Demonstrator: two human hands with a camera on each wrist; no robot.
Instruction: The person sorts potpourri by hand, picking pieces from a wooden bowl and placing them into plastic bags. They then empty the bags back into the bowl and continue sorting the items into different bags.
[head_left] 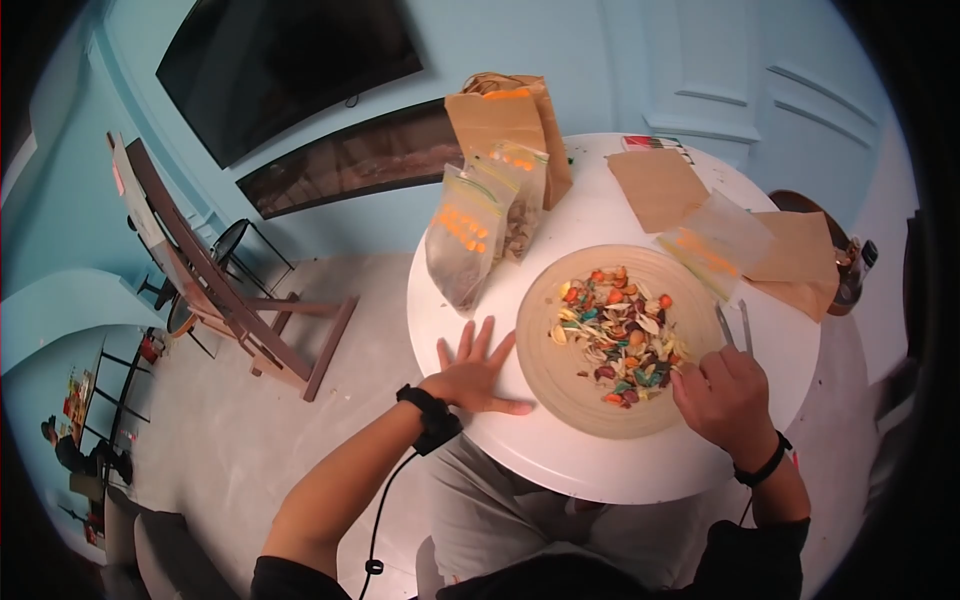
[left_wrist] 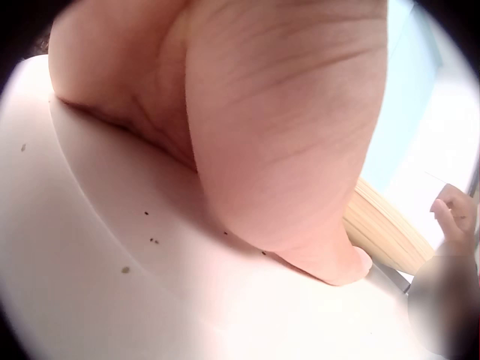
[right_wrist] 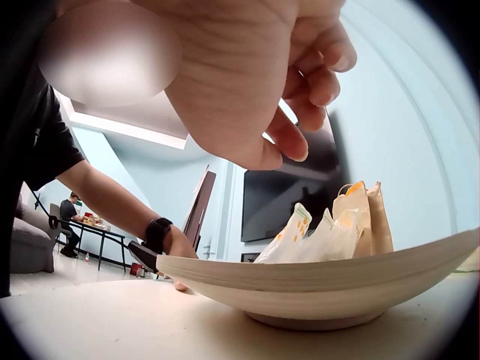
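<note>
My left hand (head_left: 474, 372) rests on the white table with its fingers spread, beside the left rim of a wide shallow bowl (head_left: 545, 385). Inside the bowl lies potpourri (head_left: 625, 335), a mix of dried petals and pods in orange, green, cream and dark red. Over the bowl's right rim hangs my right hand (head_left: 722, 395), its fingers loosely curled. In the right wrist view nothing shows between those fingers (right_wrist: 289, 139). Just beyond that hand, metal tongs (head_left: 746, 325) lie on the table, partly hidden by it.
Zip bags (head_left: 465, 235) and a brown paper bag (head_left: 500, 120) stand at the table's back left. Flat brown paper pieces (head_left: 657, 188) and a clear zip bag (head_left: 715, 245) lie at the back right. A wooden easel (head_left: 215, 290) stands left. Another person (head_left: 75, 450) sits far off.
</note>
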